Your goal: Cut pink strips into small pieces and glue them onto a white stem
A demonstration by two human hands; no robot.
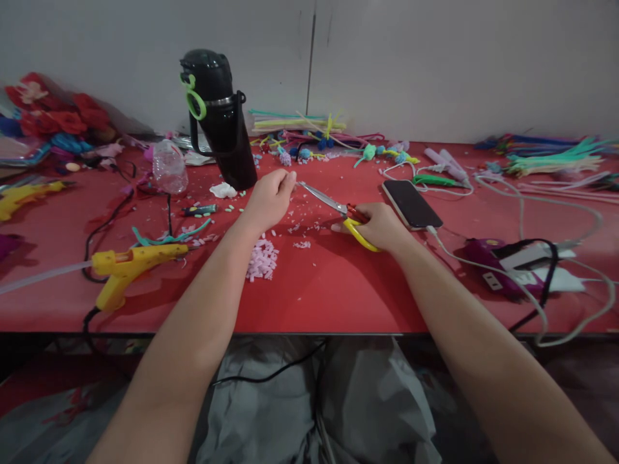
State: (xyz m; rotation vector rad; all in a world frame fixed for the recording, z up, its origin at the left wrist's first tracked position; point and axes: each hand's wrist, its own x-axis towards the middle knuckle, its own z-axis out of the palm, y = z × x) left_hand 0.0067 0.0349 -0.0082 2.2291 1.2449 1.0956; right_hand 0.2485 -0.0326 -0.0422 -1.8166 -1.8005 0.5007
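Note:
My right hand (pixel 374 225) grips a pair of scissors (pixel 326 198) with red and yellow handles. The blades point left, their tips close to the fingers of my left hand (pixel 271 196). Those left fingers are pinched together, and whatever sits between them is too small or hidden to name. Below my left wrist lies a pile of short pink cut pieces (pixel 262 260) on the red tabletop (pixel 319 296). Finer pink bits (pixel 302 245) are scattered under the scissors.
At left lies a yellow glue gun (pixel 130 264) with its cord. A black bottle (pixel 220 122) stands behind my left hand. On the right are a phone (pixel 412 203), a purple power strip (pixel 498 267) and loose cables. Pipe cleaners (pixel 556 158) line the back.

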